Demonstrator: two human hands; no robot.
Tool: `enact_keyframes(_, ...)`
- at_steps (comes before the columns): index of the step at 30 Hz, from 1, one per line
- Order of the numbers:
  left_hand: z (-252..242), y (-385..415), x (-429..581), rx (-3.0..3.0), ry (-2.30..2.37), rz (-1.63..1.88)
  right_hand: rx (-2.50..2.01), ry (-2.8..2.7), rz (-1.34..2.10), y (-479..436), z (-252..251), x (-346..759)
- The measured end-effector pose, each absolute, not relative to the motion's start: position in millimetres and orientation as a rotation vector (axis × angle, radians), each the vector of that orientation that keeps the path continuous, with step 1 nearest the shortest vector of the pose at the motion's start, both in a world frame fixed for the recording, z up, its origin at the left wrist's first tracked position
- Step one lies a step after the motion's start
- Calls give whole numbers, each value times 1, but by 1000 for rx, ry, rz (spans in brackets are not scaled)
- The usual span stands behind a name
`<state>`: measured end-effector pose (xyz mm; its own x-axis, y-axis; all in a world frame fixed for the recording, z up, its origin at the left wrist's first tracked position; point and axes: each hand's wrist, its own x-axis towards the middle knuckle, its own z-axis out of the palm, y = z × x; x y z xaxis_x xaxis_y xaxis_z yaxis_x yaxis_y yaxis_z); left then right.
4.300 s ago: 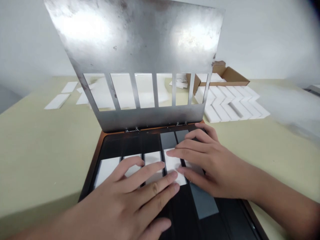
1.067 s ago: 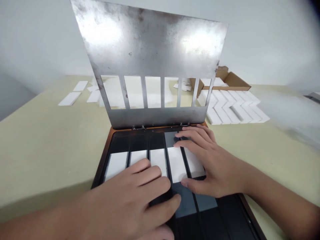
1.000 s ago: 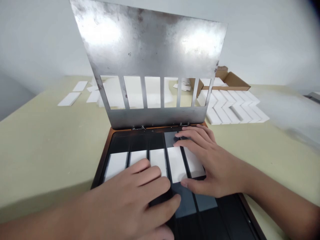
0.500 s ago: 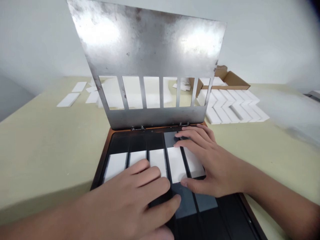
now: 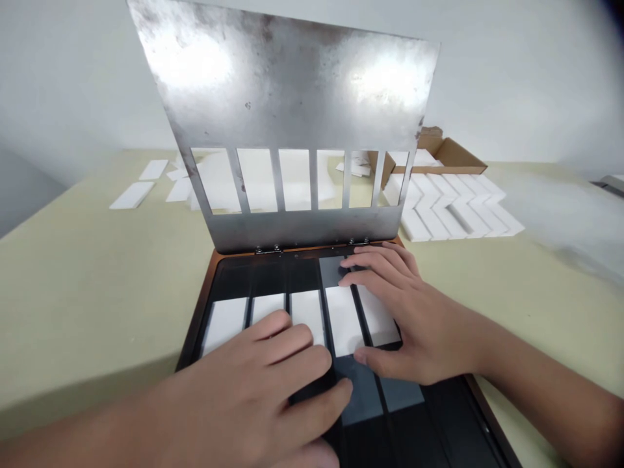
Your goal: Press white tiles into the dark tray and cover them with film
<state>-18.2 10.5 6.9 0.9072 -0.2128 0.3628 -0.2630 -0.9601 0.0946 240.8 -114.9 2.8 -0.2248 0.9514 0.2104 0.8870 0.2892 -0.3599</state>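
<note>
Resting open and gripping nothing under a raised hinged steel plate [image 5: 283,97], on a black slotted tray [image 5: 263,276], the left hand [image 5: 258,383] covers the lower ends of white tiles [image 5: 307,309], while the right hand [image 5: 404,312] straddles the fourth tile [image 5: 344,322].

Slotted steel plate [image 5: 283,91], blocking forward reach

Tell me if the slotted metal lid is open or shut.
Open: the slotted metal lid stands raised on its hinges above the dark tray.
</note>
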Motion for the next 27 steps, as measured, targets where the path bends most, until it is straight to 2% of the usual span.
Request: enact_keyframes(27, 9, 10, -17, 2928, -356, 521, -1664, -2188, 232, -115, 2, 241)
